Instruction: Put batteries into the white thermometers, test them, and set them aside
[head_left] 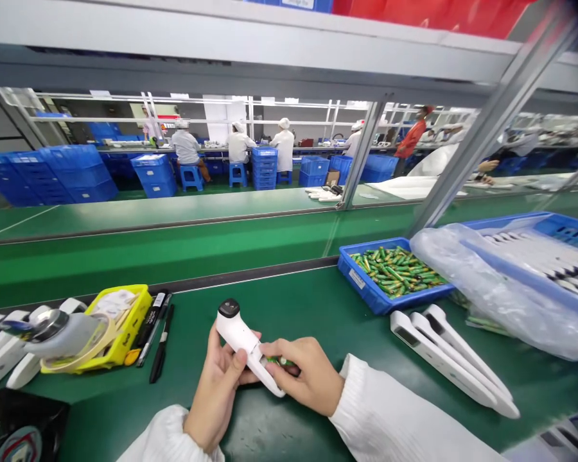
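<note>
A white handheld device point(241, 335) with a dark rounded tip lies tilted in my left hand point(218, 384), whose fingers and thumb wrap round its body. An opening shows in the device's handle. My right hand point(308, 374) is at that opening, thumb and fingers closed on green batteries point(284, 363); how many is hidden by the fingers. Beyond, to the right, a blue tray point(376, 300) holds many green batteries. Several similar white devices point(443, 359) lie side by side to the right of my right hand.
At left are a yellow basket point(142, 308), a bottle point(67, 333), black markers point(161, 346), more white devices and a black box point(52, 410). A plastic-covered blue crate point(481, 224) stands at right. A metal post point(486, 122) slants above the bench; people sit farther back.
</note>
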`<action>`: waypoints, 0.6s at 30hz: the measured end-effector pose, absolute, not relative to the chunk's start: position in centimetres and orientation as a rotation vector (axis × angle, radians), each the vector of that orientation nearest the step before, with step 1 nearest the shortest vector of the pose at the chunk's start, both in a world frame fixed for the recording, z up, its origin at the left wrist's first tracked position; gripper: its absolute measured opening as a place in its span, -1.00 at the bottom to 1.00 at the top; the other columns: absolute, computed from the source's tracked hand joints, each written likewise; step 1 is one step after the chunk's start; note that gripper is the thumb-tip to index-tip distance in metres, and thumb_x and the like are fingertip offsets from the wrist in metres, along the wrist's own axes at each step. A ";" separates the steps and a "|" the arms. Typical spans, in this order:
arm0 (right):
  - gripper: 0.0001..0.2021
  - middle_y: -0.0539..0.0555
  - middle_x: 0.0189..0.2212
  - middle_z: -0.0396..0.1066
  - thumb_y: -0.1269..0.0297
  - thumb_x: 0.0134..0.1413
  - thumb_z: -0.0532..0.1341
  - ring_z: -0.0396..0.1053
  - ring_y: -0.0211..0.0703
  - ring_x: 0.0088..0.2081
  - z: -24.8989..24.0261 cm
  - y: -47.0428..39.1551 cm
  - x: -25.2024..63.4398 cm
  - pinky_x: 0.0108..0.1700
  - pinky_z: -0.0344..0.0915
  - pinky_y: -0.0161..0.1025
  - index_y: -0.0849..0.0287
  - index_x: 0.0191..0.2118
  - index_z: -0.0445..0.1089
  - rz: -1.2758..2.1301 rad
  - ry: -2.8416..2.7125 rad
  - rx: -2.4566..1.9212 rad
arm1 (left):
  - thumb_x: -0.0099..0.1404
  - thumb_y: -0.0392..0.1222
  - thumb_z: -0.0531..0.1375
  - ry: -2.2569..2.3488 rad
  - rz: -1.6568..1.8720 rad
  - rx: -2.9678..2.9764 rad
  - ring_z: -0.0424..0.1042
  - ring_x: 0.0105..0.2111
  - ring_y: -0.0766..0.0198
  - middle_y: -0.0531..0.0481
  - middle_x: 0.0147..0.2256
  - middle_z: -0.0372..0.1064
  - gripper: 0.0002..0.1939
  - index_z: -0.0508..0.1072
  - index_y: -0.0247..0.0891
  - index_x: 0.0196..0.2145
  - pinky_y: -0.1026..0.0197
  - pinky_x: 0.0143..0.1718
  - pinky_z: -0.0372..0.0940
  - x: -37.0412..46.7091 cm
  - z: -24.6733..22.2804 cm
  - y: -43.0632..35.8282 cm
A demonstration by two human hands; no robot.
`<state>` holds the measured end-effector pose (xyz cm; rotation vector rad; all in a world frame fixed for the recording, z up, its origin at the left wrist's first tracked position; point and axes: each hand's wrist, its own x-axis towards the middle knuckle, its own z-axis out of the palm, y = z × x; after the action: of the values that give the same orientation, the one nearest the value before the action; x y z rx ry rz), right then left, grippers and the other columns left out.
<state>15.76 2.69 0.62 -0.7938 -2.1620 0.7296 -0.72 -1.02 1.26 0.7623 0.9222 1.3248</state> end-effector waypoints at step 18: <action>-0.94 -0.02 -0.39 0.17 0.32 0.24 -0.02 0.17 -0.26 -0.42 1.0 2.7 16.1 -0.35 0.13 -0.32 0.13 -0.28 0.13 0.959 -1.883 -0.768 | 0.17 -0.05 0.23 0.943 1.399 0.840 0.42 -0.08 -0.07 -0.16 -0.08 0.37 -0.44 0.08 -0.06 0.06 0.06 -0.31 0.44 -1.4 1.4 0.0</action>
<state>16.14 2.67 1.04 -0.7679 -1.8826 0.9589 -1.42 0.00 1.38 0.8396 0.9427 1.3990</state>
